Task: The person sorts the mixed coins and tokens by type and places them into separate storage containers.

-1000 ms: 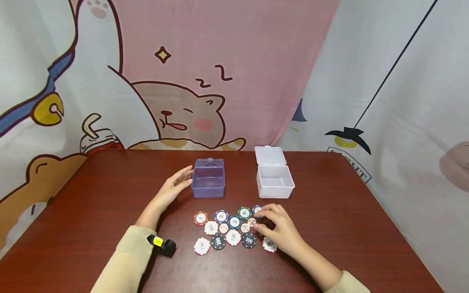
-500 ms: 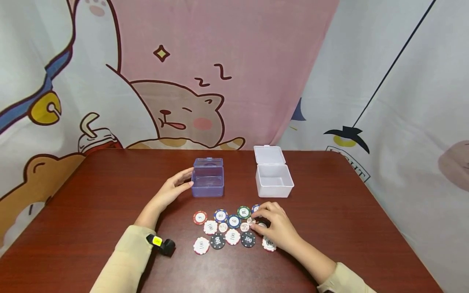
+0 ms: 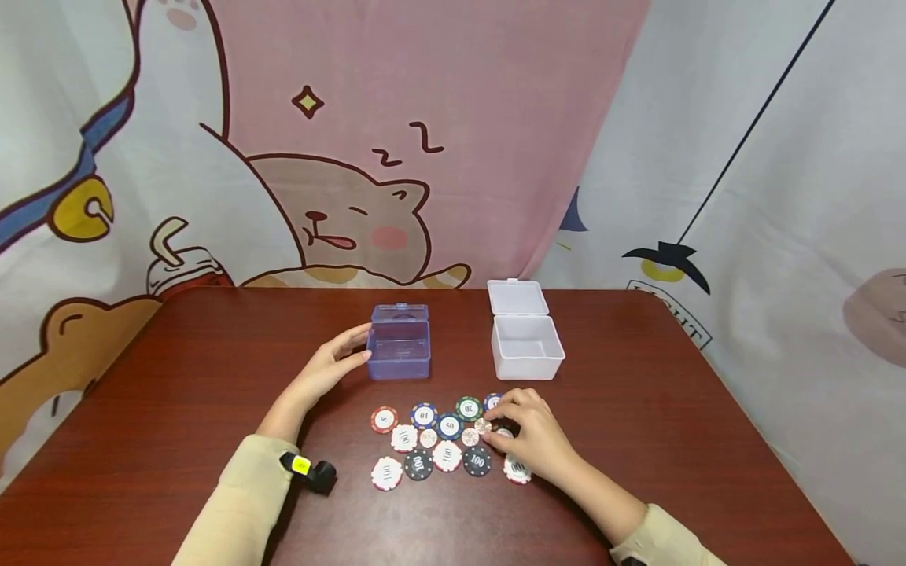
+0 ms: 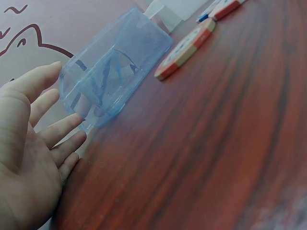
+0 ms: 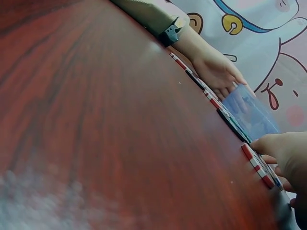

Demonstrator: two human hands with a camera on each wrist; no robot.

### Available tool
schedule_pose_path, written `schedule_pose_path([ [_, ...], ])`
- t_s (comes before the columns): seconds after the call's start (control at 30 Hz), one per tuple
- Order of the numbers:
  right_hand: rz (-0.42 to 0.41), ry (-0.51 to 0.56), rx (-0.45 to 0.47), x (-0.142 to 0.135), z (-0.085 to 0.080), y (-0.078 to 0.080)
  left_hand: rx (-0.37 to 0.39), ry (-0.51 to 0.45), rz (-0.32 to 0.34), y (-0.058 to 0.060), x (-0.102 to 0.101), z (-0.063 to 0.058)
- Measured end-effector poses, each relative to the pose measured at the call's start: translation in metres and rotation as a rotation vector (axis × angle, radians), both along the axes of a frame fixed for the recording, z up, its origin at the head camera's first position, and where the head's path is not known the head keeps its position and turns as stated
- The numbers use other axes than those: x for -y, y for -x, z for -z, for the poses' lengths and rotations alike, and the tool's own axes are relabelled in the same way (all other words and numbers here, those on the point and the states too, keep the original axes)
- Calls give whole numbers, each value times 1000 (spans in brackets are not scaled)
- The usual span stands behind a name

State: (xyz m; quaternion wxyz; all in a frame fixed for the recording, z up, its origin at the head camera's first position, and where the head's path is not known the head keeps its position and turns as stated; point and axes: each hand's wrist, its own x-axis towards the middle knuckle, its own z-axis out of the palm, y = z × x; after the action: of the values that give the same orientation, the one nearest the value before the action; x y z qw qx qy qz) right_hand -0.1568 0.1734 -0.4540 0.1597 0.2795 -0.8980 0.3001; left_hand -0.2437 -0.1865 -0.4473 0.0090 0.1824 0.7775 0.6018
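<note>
Beside the translucent blue box, my left hand lies along its left side, thumb and fingers extended and fingertips at the wall. Among the poker chips, my right hand bends thumb and fingertips around a small shiny copper-coloured coin, pinching it at the table surface. Two similar coins lie to its left. A blue-rimmed chip and a white chip are partly covered by the right hand. In the right wrist view, the hand hides the coin.
To the right of the blue box stands a white box, its lid raised at the back like the blue one's. Red, blue, green, black and white chips lie flat on the brown table. A printed curtain hangs behind.
My right hand has moved slightly left, and its thumb and fingertips have closed in on the copper-coloured coin. The left hand has come right up against the blue box.
</note>
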Motion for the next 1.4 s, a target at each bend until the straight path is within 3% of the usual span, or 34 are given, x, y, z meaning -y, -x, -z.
schedule_pose_path([
  [0.33,31,11,69,3,-2,2,33,2,-15,1,2,0],
  [0.6,21,13,88,5,-2,6,18,14,8,-16,-4,-27],
  [1.0,-1,-19,155,6,-8,7,31,14,5,-16,-5,-27],
  [1.23,26,61,176,6,-10,5,40,11,2,-17,-7,-29],
  [1.4,35,102,136,4,-8,5,48,16,2,-17,-7,-29],
])
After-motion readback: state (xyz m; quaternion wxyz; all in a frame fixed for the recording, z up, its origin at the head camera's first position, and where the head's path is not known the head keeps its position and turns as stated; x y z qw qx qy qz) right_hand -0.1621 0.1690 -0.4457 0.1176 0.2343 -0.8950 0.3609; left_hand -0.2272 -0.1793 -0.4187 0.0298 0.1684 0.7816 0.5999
